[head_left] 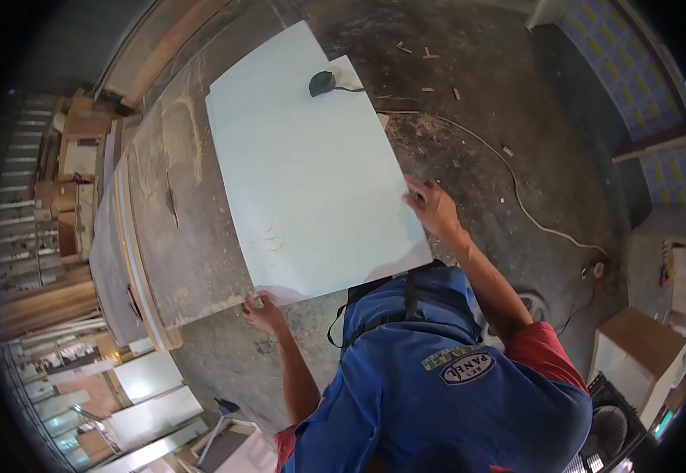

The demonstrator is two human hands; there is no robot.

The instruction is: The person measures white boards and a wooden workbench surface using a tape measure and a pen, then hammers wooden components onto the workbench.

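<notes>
A large white panel lies on a worn, dusty brown worktable, its near edge close to my waist. Its far end has a stepped outline; whether a second sheet lies beneath, I cannot tell. At the near left corner, my left hand pinches the panel's edge. Partway along the right edge, my right hand grips the panel, fingers curled at the rim. Toward the far right corner a small black rounded object rests on the white surface, too small to name. A few pale shavings lie near my left hand.
A pale cable snakes over the dusty floor to the right, among wood scraps and sawdust. Boards and panels are stacked at the left. A wooden box and a black fan stand at lower right.
</notes>
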